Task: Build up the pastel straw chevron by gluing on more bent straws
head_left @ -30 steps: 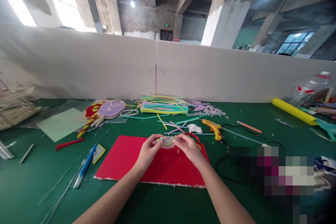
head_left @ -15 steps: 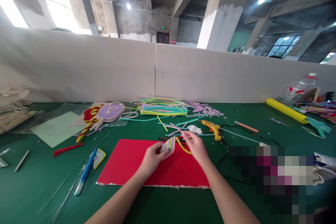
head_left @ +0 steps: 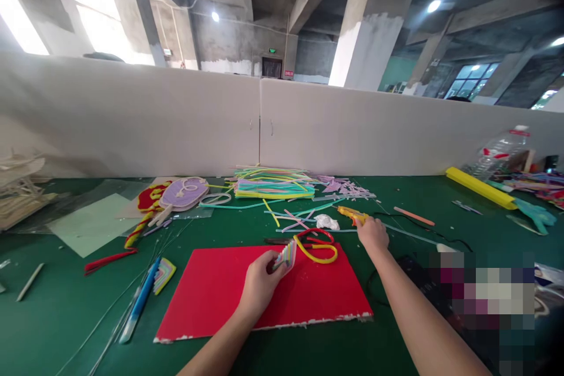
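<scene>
My left hand (head_left: 261, 279) pinches a small striped piece of pastel strips (head_left: 288, 256) above the red board (head_left: 211, 288). To the right, my right hand (head_left: 373, 236) is closed on the handle of a yellow hot glue gun (head_left: 350, 213), whose nozzle points left; the hand covers most of the handle. Between the hands, scissors (head_left: 318, 258) with one red and one yellow handle lie at the board's far edge, blades partly hidden. A similar striped piece (head_left: 165, 275) rests left of the board, beside a blue pen-like tool (head_left: 143, 296).
Bundled pastel strips (head_left: 273, 185) lie at the back against a pale partition (head_left: 176, 123). A purple disc ornament (head_left: 185, 194) and thin wires (head_left: 110, 329) are on the left. At right are a yellow bar (head_left: 480, 188), a plastic bottle (head_left: 502, 153) and the gun's black cord.
My right hand has moved right, from beside the striped piece to the glue gun, and has taken hold of its handle. My left hand still holds the striped piece.
</scene>
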The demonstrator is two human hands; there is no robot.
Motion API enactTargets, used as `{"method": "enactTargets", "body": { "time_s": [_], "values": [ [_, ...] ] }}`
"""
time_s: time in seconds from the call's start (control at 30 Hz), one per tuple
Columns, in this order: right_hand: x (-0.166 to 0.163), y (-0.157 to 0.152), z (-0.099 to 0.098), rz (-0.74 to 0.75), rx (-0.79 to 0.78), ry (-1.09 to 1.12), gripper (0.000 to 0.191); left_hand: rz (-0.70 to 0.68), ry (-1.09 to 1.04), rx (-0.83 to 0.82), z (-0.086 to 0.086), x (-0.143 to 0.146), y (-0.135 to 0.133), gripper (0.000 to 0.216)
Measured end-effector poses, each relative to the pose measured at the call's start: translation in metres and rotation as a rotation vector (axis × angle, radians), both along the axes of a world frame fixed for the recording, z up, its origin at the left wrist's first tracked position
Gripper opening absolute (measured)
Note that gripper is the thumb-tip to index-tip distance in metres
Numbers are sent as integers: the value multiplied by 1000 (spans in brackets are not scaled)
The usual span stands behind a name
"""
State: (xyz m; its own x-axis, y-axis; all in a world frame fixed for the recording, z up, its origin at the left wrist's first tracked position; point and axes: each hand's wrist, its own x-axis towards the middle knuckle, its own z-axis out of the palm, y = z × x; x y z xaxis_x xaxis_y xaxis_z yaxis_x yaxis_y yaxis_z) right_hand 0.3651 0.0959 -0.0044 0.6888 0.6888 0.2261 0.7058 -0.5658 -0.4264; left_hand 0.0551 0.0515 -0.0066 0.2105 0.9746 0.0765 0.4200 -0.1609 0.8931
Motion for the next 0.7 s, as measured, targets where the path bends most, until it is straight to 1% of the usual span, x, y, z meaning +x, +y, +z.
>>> {"method": "enactTargets", "body": {
  "time_s": [0.1,0.17,0.23,0.3,0.37,0.4,0.43,0.47,0.5,0.57,0.67,0.7],
  "values": [
    [0,7,2,-27,58,27,29,40,-1,9,-1,1,-3,19],
    [-1,7,9,-29,135,36,30,50,-23,2,-2,1,-3,20],
    [-3,5,21,-1,222,55,32,53,-75,-13,-1,1,-3,20],
    [-9,0,35,63,299,96,36,55,-171,-41,0,1,-1,20],
    [-21,-7,49,162,361,155,41,59,-340,-109,5,1,4,22],
    [-30,-11,55,223,402,194,43,60,-439,-156,8,1,8,25],
    [-41,-17,60,319,500,292,45,75,-551,-220,13,1,13,28],
    [-54,-22,65,351,573,344,46,90,-595,-233,18,1,19,31],
    [-67,-29,68,352,603,353,46,105,-621,-236,23,0,25,34],
    [-93,-40,69,355,570,314,44,144,-669,-237,36,-3,36,38],
    [-118,-50,61,485,498,307,40,157,-731,-248,55,-8,44,41],
    [-121,-51,56,515,489,299,40,146,-788,-287,60,-9,45,43]
  ]
}}
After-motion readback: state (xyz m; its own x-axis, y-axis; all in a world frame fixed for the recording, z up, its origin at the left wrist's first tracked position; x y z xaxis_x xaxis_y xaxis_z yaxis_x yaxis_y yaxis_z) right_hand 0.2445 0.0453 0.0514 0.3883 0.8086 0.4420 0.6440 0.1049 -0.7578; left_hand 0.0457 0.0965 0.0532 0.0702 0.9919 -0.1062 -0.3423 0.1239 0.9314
